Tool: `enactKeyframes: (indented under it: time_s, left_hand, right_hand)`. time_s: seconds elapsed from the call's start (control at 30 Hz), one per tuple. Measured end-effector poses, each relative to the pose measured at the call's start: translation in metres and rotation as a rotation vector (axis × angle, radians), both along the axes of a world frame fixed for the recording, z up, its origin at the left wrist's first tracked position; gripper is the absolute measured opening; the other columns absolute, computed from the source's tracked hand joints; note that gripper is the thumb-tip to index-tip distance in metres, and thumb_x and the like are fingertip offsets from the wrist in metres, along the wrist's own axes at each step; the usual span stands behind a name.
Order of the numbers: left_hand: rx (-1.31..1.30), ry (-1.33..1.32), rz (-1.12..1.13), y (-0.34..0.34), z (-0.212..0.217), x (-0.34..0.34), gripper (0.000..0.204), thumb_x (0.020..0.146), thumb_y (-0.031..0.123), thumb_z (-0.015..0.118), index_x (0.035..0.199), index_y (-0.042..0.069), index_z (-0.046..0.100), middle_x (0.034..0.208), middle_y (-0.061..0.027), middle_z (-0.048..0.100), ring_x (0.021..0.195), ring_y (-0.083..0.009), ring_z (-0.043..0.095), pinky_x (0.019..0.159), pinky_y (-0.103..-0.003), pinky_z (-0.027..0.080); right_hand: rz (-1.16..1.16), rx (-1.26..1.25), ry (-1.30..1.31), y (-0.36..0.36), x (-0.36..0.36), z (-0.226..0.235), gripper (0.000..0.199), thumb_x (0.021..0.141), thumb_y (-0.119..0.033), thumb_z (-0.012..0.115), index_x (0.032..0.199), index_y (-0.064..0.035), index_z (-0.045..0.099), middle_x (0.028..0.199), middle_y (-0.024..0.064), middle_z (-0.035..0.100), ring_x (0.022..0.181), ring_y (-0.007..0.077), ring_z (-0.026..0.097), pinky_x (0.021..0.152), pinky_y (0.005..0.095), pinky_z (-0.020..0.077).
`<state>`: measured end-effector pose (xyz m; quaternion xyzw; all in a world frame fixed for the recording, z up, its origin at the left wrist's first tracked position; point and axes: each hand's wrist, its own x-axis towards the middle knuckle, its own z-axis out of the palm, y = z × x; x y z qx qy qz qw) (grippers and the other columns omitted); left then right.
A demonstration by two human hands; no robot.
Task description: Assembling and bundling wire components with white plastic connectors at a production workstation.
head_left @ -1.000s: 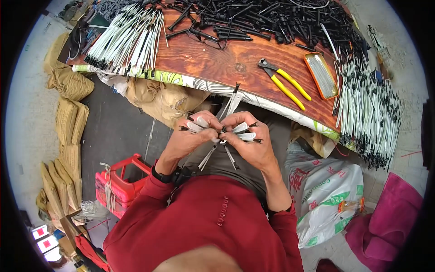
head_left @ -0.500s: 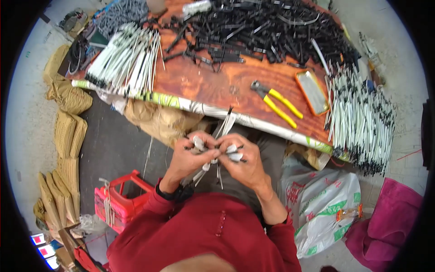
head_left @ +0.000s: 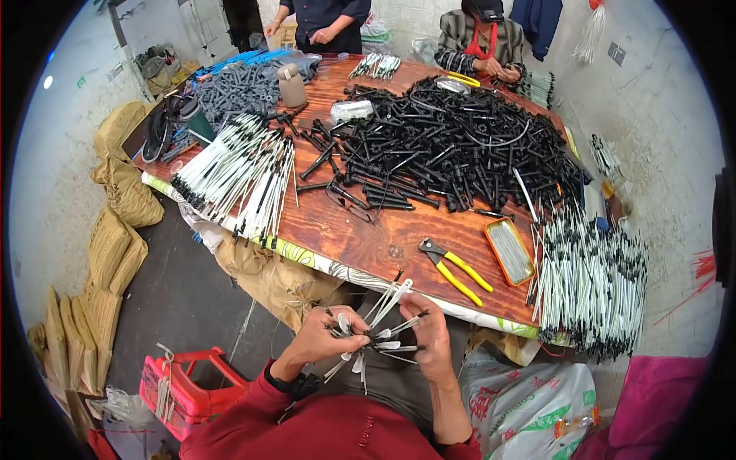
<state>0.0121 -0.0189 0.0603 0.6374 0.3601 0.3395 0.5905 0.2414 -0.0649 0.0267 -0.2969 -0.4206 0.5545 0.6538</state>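
My left hand point(head_left: 328, 337) is closed around the middle of a small bundle of thin white tubes point(head_left: 379, 307) with black ends, above my lap at the table's near edge. The tubes fan out to several sides, and a few carry flat white tips. My right hand point(head_left: 432, 337) is at the bundle's right side, thumb and fingers apart around the tube ends; its forefinger seems to touch one. The bundle's centre is partly hidden by my left fingers. Beyond my right hand, yellow-handled pliers point(head_left: 457, 272) lie on the table beside an orange-rimmed tin point(head_left: 509, 251).
On the wooden table point(head_left: 345, 238) are white-tube piles at left point(head_left: 238, 172) and right point(head_left: 594, 280), black plastic parts point(head_left: 460, 146) and grey parts point(head_left: 239, 96). Two people point(head_left: 326, 31) point(head_left: 491, 46) work at the far side. A red stool point(head_left: 192, 395) and a plastic bag point(head_left: 529, 406) flank me.
The view has tilted up, showing the far table side and the other people. My right hand has moved away from my left, and the tubes now fan out between them.
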Motion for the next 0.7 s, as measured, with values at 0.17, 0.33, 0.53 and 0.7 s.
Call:
enactKeyframes:
  time_s: [0.17, 0.33, 0.53, 0.7]
  left_hand:
    - [0.024, -0.023, -0.041, 0.004, 0.007, -0.005, 0.018, 0.079, 0.006, 0.082, 0.094, 0.0, 0.075, 0.087, -0.0033, 0.069, 0.08, -0.0093, 0.065, 0.069, -0.025, 0.051]
    - [0.044, 0.017, -0.155, 0.001, 0.009, -0.005, 0.018, 0.08, 0.008, 0.081, 0.096, 0.001, 0.075, 0.089, -0.0032, 0.069, 0.082, -0.0106, 0.065, 0.072, -0.026, 0.05]
    - [0.121, -0.031, -0.211, 0.0, 0.005, -0.012, 0.02, 0.082, 0.009, 0.08, 0.1, 0.002, 0.076, 0.096, -0.0027, 0.065, 0.09, -0.012, 0.062, 0.08, -0.027, 0.049]
    - [0.112, -0.059, -0.217, 0.001, 0.002, -0.02, 0.02, 0.082, 0.01, 0.08, 0.101, 0.003, 0.076, 0.1, -0.0023, 0.061, 0.093, -0.0126, 0.059, 0.082, -0.027, 0.046]
  right_hand:
    - [0.032, -0.095, 0.257, 0.006, 0.001, -0.012, 0.072, 0.081, -0.018, 0.083, 0.141, -0.0018, 0.046, 0.137, 0.0104, 0.053, 0.132, 0.0227, 0.05, 0.11, 0.0366, 0.0411]
    - [0.264, -0.208, -0.116, -0.001, -0.007, 0.003, 0.056, 0.085, -0.009, 0.08, 0.133, -0.0019, 0.053, 0.128, 0.0089, 0.058, 0.123, 0.0176, 0.055, 0.105, 0.0336, 0.0442]
    - [0.434, -0.107, -0.303, 0.005, -0.009, -0.003, 0.033, 0.083, -0.003, 0.08, 0.111, -0.0016, 0.061, 0.112, 0.0063, 0.064, 0.108, 0.0144, 0.061, 0.095, 0.0304, 0.0489]
    - [0.509, -0.102, -0.32, 0.012, -0.017, 0.006, 0.026, 0.084, -0.002, 0.08, 0.1, -0.0022, 0.06, 0.103, 0.0038, 0.065, 0.098, 0.0119, 0.062, 0.088, 0.0271, 0.0503]
